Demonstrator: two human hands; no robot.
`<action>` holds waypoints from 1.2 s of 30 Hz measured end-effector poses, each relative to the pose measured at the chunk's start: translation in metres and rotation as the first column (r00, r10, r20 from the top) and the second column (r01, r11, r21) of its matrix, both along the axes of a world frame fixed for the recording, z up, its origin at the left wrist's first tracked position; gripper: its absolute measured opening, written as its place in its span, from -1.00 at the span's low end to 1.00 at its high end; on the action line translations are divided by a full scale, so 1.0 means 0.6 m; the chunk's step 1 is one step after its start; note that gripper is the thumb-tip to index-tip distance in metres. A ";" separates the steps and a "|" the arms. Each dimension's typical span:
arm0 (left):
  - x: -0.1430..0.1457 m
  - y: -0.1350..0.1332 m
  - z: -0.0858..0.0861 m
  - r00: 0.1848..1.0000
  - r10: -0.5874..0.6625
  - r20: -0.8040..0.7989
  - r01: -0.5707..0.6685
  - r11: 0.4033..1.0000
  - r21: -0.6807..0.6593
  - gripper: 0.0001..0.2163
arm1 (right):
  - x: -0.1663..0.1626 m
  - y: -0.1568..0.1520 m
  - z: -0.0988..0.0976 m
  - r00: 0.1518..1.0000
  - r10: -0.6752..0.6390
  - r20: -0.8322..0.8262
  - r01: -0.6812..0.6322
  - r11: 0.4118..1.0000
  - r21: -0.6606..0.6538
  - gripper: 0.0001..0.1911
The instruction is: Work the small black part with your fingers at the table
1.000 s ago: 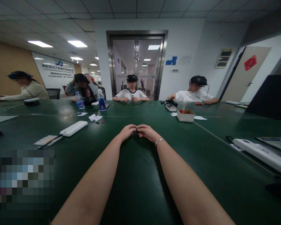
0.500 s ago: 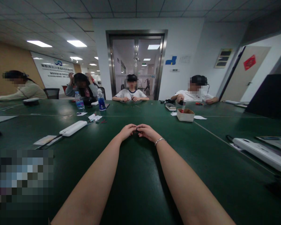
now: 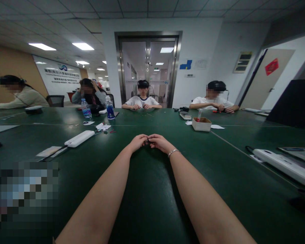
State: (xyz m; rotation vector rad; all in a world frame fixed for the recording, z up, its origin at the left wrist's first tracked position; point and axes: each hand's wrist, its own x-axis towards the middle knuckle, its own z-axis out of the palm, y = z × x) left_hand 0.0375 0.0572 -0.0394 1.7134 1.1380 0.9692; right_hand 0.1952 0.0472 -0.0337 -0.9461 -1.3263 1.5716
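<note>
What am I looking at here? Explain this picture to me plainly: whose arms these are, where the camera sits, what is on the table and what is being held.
There is no machine here. The camera is worn on a person's head and looks forward and down, so the two bare forearms reaching away from you are that person's own. The left hand and the right hand meet fingertip to fingertip on a dark green table. They seem to pinch something small and dark between them, too tiny to identify. A bracelet sits on the right wrist.

On the table: a white power strip to the left, another white strip to the right, a small cardboard box and a blue bottle farther off. Four other people sit along the far side, busy with their own hands.
</note>
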 end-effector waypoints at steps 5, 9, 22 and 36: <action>-0.001 0.000 0.000 1.000 -0.018 -0.004 0.018 1.000 0.022 -0.75 | 0.001 -0.001 0.001 1.000 -0.004 -0.005 0.004 1.000 -0.003 -0.87; 0.000 0.001 -0.002 1.000 -0.011 0.002 0.011 1.000 0.011 -0.75 | 0.000 -0.001 0.001 1.000 -0.005 0.004 0.005 1.000 0.000 -0.87; -0.003 0.012 -0.010 1.000 -0.024 -0.020 0.024 1.000 0.017 -0.74 | 0.001 -0.001 0.001 1.000 -0.002 -0.021 0.002 1.000 -0.002 -0.88; -0.003 0.010 -0.011 0.999 -0.032 -0.011 0.032 0.999 0.027 -0.75 | -0.001 -0.003 0.004 1.000 -0.012 -0.014 0.012 1.000 -0.006 -0.88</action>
